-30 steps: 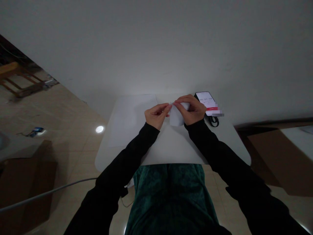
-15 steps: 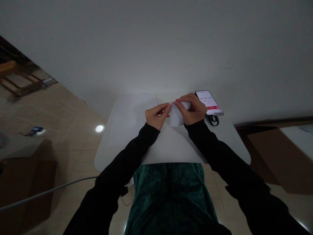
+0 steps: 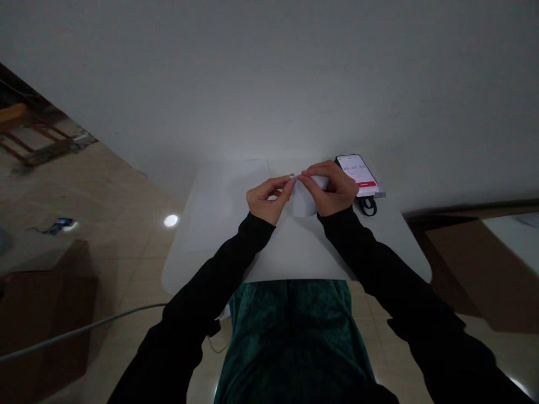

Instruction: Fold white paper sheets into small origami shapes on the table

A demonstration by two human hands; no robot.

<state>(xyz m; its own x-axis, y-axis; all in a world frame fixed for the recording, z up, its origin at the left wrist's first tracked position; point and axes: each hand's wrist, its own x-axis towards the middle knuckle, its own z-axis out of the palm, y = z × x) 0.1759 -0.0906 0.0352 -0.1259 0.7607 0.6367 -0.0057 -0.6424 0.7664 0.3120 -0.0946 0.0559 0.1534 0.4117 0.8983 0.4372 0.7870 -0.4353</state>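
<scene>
A small piece of white paper [image 3: 304,203] is held up over the white table [image 3: 303,252], its lower part curving down between my hands. My left hand [image 3: 269,199] pinches its top left corner between thumb and forefinger. Close beside that, my right hand [image 3: 332,188] pinches the top edge, with the fingertips of both hands nearly touching. Part of the paper shows behind my right thumb. On the left of the table lies a larger white sheet [image 3: 225,205], flat, near my left hand.
A phone [image 3: 357,171] with a running timer lies right of my right hand, a black looped strap [image 3: 368,206] below it. A pale wall [image 3: 269,84] rises behind the table. Cardboard boxes [image 3: 475,269] stand at the right, others at the left. A grey cable [image 3: 84,331] runs along the left.
My left hand has shifted very slightly left, and the fingertips at the paper's top edge have moved a little. The phone's timer has advanced. Both hands keep their pinch.
</scene>
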